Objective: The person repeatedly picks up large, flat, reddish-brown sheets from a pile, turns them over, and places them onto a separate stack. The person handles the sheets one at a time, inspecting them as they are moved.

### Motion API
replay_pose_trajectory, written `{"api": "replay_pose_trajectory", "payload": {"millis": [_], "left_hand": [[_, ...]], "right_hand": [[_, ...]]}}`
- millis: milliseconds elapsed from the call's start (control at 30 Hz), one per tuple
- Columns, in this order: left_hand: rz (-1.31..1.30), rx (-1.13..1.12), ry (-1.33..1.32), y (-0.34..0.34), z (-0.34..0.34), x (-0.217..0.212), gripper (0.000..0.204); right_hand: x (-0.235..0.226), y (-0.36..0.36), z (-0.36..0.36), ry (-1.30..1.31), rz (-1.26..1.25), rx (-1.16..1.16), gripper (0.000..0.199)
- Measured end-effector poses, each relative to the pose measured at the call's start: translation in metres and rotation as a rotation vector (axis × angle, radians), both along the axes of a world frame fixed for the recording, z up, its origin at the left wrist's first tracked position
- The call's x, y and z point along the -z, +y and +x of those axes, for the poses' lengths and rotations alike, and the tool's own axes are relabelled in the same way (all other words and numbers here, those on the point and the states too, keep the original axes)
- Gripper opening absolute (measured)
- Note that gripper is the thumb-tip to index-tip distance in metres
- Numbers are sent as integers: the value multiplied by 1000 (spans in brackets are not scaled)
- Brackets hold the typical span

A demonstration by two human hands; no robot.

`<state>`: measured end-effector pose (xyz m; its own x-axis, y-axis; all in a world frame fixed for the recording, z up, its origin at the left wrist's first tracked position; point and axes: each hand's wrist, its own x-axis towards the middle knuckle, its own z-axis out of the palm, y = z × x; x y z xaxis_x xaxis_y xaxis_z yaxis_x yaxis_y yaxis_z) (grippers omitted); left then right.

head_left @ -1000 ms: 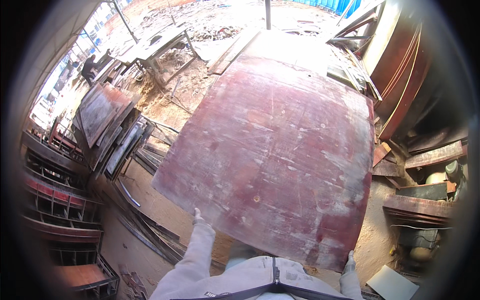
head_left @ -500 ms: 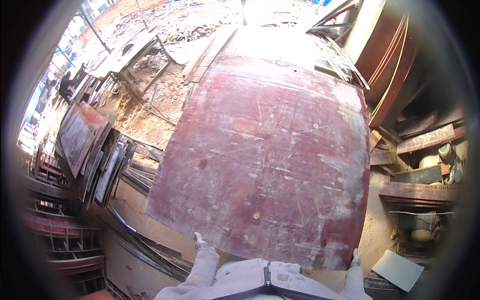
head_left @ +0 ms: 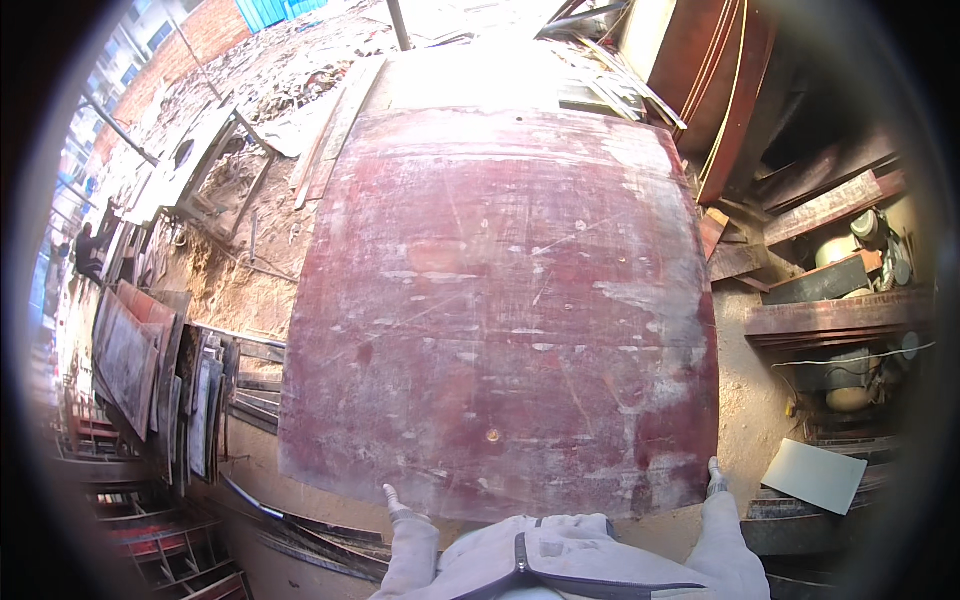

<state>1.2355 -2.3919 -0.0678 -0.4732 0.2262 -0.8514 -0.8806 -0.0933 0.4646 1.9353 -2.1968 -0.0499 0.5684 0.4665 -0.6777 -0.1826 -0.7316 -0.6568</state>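
Observation:
A large reddish-brown wooden panel (head_left: 490, 310), scuffed and streaked with whitish marks, spreads out in front of me. At its near edge, left of my body, my left hand (head_left: 394, 498) grips the board with the thumb lying on top. The rest of those fingers are hidden beneath. My right hand (head_left: 717, 480) holds the near right corner, its thumb up along the side edge and the other fingers out of sight. Both hands look pale, perhaps gloved. The far end of the panel fades into bright glare.
Several boards (head_left: 130, 350) lean together on the left, above metal racks (head_left: 180, 560). Timber strips (head_left: 835, 318) and machine parts (head_left: 870, 235) lie at right, near a pale flat sheet (head_left: 815, 476). A frame table (head_left: 205, 165) stands far left; beyond it is a person (head_left: 90, 250).
My view has turned to the right, so the surroundings sit further left and the panel looks squarer to me. Both hands keep their hold on its near edge and corner.

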Motion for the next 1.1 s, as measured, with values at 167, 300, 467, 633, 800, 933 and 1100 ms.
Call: {"api": "replay_pose_trajectory", "payload": {"millis": [167,300,467,633,800,933,1100], "left_hand": [[-72,-13,16,38,-3,-7,85],[-126,-58,-15,52,-3,-9,83],[-58,-12,-58,47,-6,10,85],[-77,-48,-43,53,-16,46,84],[32,-52,-72,95,-28,54,79],[5,-63,-24,143,-28,36,74],[-60,-117,-40,174,-22,0,74]], "right_hand": [[3,29,-4,-1,-13,3,76],[2,39,-4,-4,-22,4,76],[5,52,-4,-12,-29,0,76],[8,76,-8,-20,-33,-3,76],[14,119,-7,-18,-43,13,76],[19,156,-3,-15,-47,11,76],[19,175,-7,-7,-44,9,77]]}}
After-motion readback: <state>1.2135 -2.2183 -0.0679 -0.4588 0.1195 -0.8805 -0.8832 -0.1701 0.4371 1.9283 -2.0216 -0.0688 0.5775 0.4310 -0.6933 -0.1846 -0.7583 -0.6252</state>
